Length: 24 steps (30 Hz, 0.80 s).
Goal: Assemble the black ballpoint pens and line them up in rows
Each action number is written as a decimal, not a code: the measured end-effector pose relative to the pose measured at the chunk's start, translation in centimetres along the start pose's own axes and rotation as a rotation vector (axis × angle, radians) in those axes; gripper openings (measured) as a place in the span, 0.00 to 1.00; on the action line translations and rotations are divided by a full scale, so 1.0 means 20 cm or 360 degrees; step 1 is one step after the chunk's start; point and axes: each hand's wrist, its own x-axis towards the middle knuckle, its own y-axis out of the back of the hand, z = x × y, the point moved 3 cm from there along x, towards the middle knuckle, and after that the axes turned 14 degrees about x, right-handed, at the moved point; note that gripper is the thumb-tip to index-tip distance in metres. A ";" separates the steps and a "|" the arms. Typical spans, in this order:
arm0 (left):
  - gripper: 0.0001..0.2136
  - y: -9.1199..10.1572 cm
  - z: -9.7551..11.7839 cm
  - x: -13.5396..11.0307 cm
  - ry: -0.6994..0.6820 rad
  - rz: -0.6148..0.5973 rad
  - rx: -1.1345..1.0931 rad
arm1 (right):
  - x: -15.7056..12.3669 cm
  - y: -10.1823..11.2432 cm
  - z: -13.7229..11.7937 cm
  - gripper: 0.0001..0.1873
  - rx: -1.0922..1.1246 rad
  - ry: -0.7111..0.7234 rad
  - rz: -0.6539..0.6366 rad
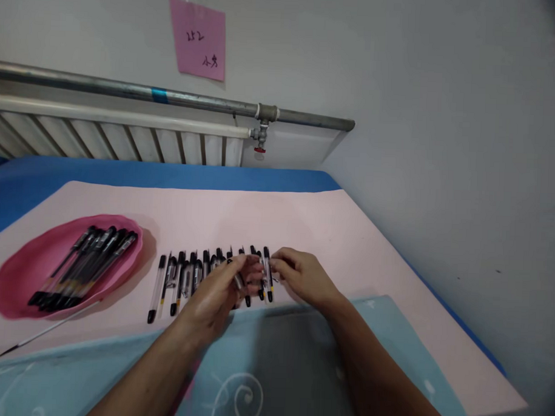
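Observation:
A row of black-and-clear gel pens (157, 292) lies on the pink sheet, with clear pen caps (186, 280) among them. My left hand (213, 291) is over the middle of the row, palm turned inward and fingers curled. Something short, clear and dark shows by its thumb, but I cannot make out what it is. At the right end of the row, my right hand (305, 274) has thumb and forefinger pinched together beside the last pen (268, 274). What those fingertips hold, if anything, is too small to tell.
On the left, a pink oval tray (13, 284) holds several pens (91, 262). A thin white stick with a dark tip (50, 330) lies against its front. Behind the table are a radiator (111, 138) and a metal pipe (208, 102); a wall (465, 178) rises on the right.

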 end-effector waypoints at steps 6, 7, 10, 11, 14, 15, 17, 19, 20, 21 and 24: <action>0.16 -0.06 0.01 -0.04 -0.0312 0.0076 -0.0003 | -0.03 -0.09 -0.05 0.17 0.0768 -0.0068 -0.0029; 0.16 -0.07 0.01 -0.05 -0.0334 0.0102 -0.0003 | -0.04 -0.10 -0.06 0.17 0.0839 -0.0045 -0.0012; 0.18 -0.08 0.00 -0.06 -0.0324 0.0121 0.0007 | -0.06 -0.14 -0.10 0.13 0.0870 0.0063 -0.0117; 0.18 -0.08 -0.01 -0.06 -0.0315 0.0112 0.0013 | -0.07 -0.16 -0.11 0.10 0.0818 0.0096 -0.0171; 0.18 -0.08 -0.02 -0.06 -0.0292 0.0065 0.0053 | -0.08 -0.18 -0.12 0.06 0.0689 0.0155 -0.0268; 0.19 -0.07 -0.01 -0.05 -0.0291 0.0063 0.0077 | -0.07 -0.17 -0.10 0.07 0.0669 0.0149 -0.0235; 0.19 -0.03 0.01 -0.04 -0.0307 0.0108 0.0162 | -0.04 -0.10 -0.06 0.09 0.0546 0.0113 -0.0043; 0.19 0.03 0.05 -0.02 -0.0387 0.0241 0.0275 | 0.00 -0.01 0.01 0.09 0.0230 0.0065 0.0223; 0.18 0.06 0.08 -0.02 -0.0448 0.0323 0.0324 | 0.02 0.03 0.04 0.09 0.0031 0.0030 0.0305; 0.17 0.10 0.11 -0.01 -0.0511 0.0405 0.0359 | 0.04 0.07 0.07 0.10 -0.0129 -0.0015 0.0346; 0.16 0.22 0.22 -0.01 -0.0681 0.0591 0.0389 | 0.07 0.11 0.14 0.10 -0.0365 -0.0142 0.0372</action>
